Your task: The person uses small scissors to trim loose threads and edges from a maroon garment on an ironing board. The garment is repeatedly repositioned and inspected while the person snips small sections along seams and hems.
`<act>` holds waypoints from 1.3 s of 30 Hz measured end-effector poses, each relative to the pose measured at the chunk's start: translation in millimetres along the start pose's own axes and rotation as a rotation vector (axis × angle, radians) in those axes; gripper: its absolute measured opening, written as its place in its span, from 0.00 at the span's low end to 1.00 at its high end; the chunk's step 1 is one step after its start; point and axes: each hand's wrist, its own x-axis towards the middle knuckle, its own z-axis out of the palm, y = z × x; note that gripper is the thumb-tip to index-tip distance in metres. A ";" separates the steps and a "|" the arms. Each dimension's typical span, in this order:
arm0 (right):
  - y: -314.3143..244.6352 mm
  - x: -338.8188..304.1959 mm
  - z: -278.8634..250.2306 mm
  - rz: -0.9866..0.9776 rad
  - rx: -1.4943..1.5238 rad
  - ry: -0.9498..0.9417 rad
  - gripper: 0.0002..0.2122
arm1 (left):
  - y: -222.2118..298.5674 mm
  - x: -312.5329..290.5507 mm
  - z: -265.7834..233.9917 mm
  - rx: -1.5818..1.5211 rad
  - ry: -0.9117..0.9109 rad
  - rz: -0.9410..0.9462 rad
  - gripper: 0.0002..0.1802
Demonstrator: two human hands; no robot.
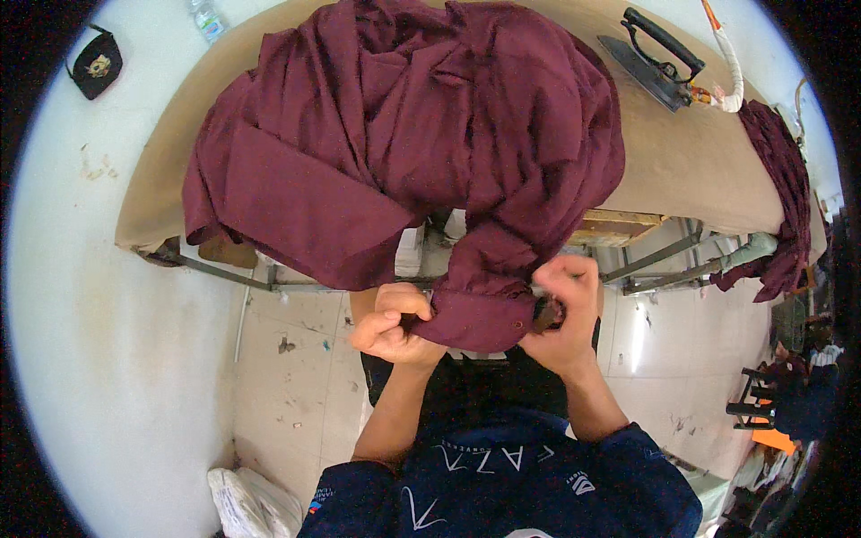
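Observation:
A large maroon garment (314, 152) lies bunched over the padded ironing table, its sleeve hanging off the near edge toward me. The sleeve ends in a buttoned-style cuff (480, 321), stretched between my hands above my lap. My left hand (395, 325) pinches the cuff's left end, its fingers curled in. At the cuff's right end is my right hand (569, 314), with bent fingers and the thumb against the cuff's edge. Something dark shows between that thumb and the fingers; I cannot make out what it is.
A black iron (655, 58) with a wrapped white hose rests at the far right of the tan ironing table (691, 170). More maroon cloth (776, 197) hangs over the right end. A water bottle (206, 20) and black pouch (94, 65) are at far left; a white sack (254, 504) stands lower left.

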 end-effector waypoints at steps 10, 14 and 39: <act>3.1 4.0 -10.8 0.253 0.626 -0.625 0.22 | 0.8 5.7 -18.8 -0.006 -0.194 -0.005 0.16; -7.6 28.7 -8.7 0.318 0.533 -0.496 0.24 | 0.9 5.2 -21.9 -0.057 -0.265 -0.013 0.18; 49.5 -101.8 -8.2 0.964 0.356 -0.165 0.28 | -0.8 7.3 -33.4 -0.179 -0.073 -0.803 0.09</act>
